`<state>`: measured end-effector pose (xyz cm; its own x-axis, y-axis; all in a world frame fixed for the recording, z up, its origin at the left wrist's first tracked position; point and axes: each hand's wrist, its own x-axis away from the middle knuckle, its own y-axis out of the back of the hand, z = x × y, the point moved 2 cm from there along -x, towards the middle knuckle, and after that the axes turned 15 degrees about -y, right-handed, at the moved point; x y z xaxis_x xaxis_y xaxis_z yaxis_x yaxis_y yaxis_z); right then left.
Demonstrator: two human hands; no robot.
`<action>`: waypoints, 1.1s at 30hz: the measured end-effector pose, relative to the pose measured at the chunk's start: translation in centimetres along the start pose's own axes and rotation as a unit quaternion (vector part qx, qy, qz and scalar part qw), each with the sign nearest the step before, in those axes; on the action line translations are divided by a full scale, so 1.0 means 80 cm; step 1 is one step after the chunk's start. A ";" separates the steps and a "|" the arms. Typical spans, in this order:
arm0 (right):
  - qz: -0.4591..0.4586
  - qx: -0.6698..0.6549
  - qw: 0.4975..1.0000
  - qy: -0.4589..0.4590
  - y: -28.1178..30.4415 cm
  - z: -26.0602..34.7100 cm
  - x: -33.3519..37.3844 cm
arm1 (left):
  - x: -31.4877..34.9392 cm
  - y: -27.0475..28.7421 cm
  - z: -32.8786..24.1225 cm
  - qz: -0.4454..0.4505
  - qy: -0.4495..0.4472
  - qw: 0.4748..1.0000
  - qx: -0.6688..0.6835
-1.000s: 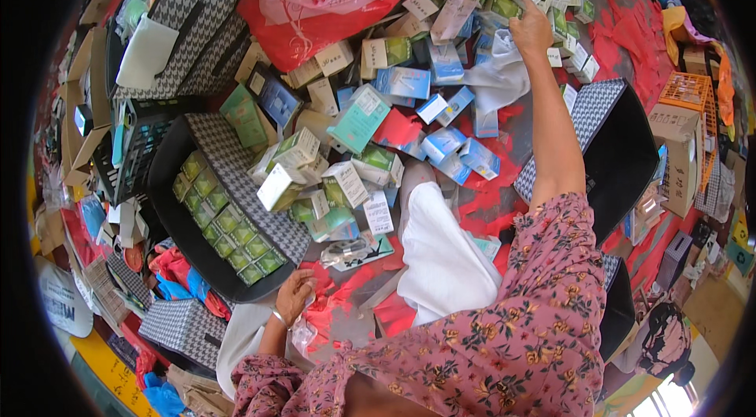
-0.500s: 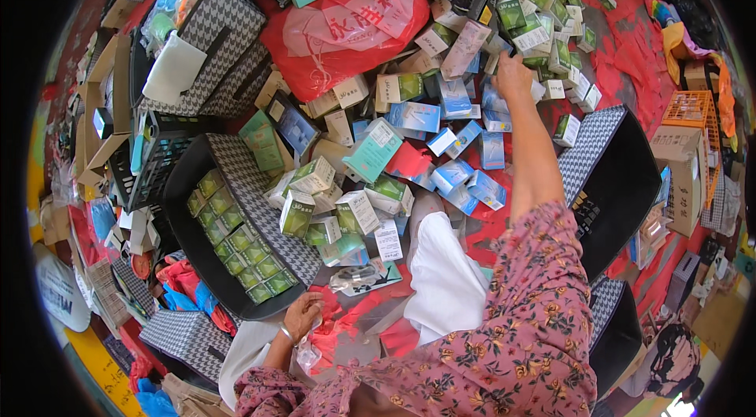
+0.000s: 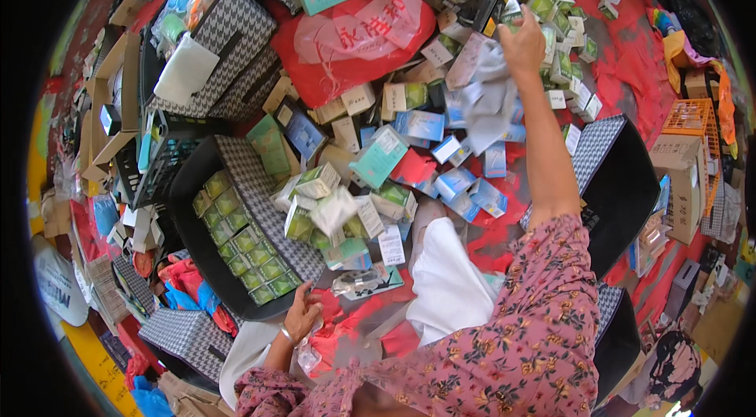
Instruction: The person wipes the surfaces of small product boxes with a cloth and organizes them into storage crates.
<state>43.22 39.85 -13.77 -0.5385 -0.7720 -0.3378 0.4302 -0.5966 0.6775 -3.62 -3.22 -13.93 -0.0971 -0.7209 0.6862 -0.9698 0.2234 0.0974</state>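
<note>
My right hand [image 3: 521, 43] is stretched far forward over the edge of the green-and-white boxes [image 3: 561, 66], thumb and forefinger apart. Just left of it hangs a blurred grey-white crumpled sheet [image 3: 484, 98], cloth or plastic, above blue-and-white boxes [image 3: 421, 124]; whether it touches the hand is unclear. Low on the left, my left hand [image 3: 301, 313] has its fingers loosely apart, beside a black bin [image 3: 185, 204] packed with rows of green boxes [image 3: 244, 248]. A motion-smeared white object [image 3: 334, 211] lies over the nearer box heap.
A red plastic bag [image 3: 354, 39] lies at the back, near houndstooth-patterned bins [image 3: 228, 43]. An open black bin [image 3: 622, 173] stands to my right, by a cardboard carton [image 3: 679, 181] and an orange crate [image 3: 683, 119]. White cloth [image 3: 449, 279] covers my knee.
My right hand has moved slightly farther away and its fingers have spread. The grey-white sheet and the smeared white object have newly appeared. My left hand's fingers have straightened a little.
</note>
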 end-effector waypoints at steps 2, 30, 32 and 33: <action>0.032 0.079 0.994 -0.064 -0.017 -0.032 -0.062 | 0.001 0.014 0.029 0.030 0.020 0.999 0.015; 0.131 0.070 0.968 -0.202 0.032 -0.093 0.090 | -0.009 -0.007 -0.040 -0.047 0.079 0.993 0.067; 0.114 0.208 0.893 -0.383 0.031 -0.141 0.037 | -0.011 -0.003 -0.032 -0.032 0.094 0.992 0.080; 0.123 0.228 0.880 -0.398 0.024 -0.157 0.026 | -0.012 -0.004 -0.029 -0.031 0.100 0.992 0.074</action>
<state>52.02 34.37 -21.39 -0.8844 -0.3598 0.2973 0.3672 -0.1431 0.9191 -2.72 -1.08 -12.96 -0.0043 -0.5821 0.8131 -0.9963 0.0727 0.0468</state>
